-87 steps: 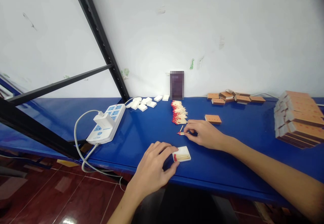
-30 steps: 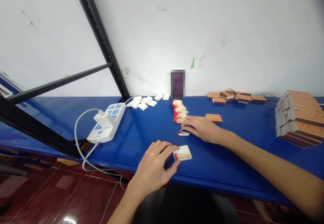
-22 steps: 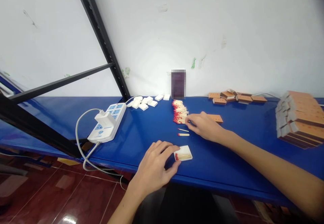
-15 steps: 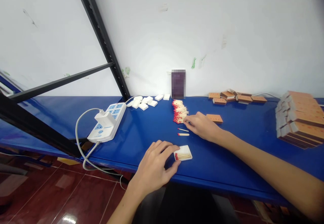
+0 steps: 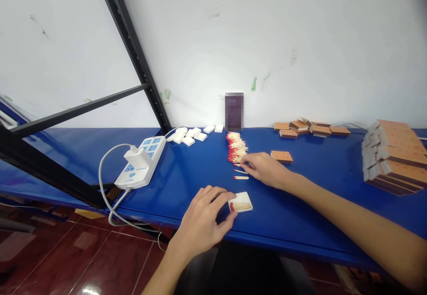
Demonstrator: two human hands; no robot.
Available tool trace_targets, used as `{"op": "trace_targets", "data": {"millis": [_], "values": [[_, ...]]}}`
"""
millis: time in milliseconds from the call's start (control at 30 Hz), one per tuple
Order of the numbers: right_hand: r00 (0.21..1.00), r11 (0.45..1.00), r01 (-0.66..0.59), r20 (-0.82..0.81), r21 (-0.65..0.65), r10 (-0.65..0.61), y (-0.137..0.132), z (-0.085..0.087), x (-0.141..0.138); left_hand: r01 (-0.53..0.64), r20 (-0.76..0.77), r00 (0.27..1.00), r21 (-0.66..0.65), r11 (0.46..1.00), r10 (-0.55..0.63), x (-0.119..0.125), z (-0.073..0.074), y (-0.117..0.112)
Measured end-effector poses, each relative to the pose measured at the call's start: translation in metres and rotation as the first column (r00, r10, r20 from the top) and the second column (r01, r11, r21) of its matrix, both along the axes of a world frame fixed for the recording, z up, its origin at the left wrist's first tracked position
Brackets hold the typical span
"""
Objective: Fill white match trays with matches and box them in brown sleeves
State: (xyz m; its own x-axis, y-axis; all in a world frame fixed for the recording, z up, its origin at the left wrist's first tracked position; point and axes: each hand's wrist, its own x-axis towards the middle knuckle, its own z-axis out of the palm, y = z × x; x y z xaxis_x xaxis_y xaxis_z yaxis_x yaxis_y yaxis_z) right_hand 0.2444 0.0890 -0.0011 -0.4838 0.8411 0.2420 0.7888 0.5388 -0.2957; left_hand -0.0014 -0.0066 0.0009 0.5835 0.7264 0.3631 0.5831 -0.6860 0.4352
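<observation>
My left hand (image 5: pixel 207 215) grips the left end of a small white matchbox tray (image 5: pixel 243 197) between thumb and fingers at the table's front edge. Several red-headed matches (image 5: pixel 240 206) lie along the near side of that tray. At the near end of a heap of loose matches (image 5: pixel 236 146), my right hand (image 5: pixel 262 167) is closed in a pinch on a matchstick (image 5: pixel 237 165), its red head pointing left. Two single matches lie apart on the table between the heap and the tray, the nearer one (image 5: pixel 240 178) fully visible.
On the blue table (image 5: pixel 200 170), white trays (image 5: pixel 188 140) lie back left beside a power strip (image 5: pixel 143 161). One orange matchbox (image 5: pixel 282 156) sits beyond my right forearm. More matchboxes (image 5: pixel 320 129) line the wall, and a large stack (image 5: pixel 396 157) stands far right. A black frame post (image 5: pixel 133 50) rises left.
My right hand has moved slightly toward me from the heap's edge, with a matchstick now showing at its fingertips. My left hand and the tray have stayed in place.
</observation>
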Motion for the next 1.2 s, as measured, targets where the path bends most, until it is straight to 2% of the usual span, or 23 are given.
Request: {"op": "trace_targets", "data": {"millis": [200, 433, 767, 1067, 1200], "values": [[0.998, 0.996, -0.041, -0.044, -0.078, 0.038, -0.007, 0.005, 0.001, 0.001, 0.008, 1.0, 0.007, 1.0, -0.001, 0.0, 0.0, 0.0], [0.994, 0.991, -0.041, -0.108, -0.127, 0.028, -0.01, 0.008, 0.0, -0.003, 0.003, 1.0, 0.008, 1.0, 0.003, 0.0, 0.0, 0.0], [0.993, 0.983, -0.088, -0.094, -0.163, 0.073, -0.014, 0.012, 0.001, -0.004, 0.008, 1.0, 0.009, 1.0, 0.004, 0.001, -0.001, 0.001], [0.981, 0.985, -0.104, -0.18, -0.136, 0.078, -0.016, 0.01, 0.003, -0.007, 0.002, 1.0, 0.018, 1.0, 0.007, 0.001, 0.0, 0.0], [0.963, 0.984, -0.155, -0.238, -0.093, 0.13, -0.02, 0.007, 0.002, -0.002, 0.006, 1.0, 0.023, 1.0, 0.001, 0.001, 0.0, 0.0]]}}
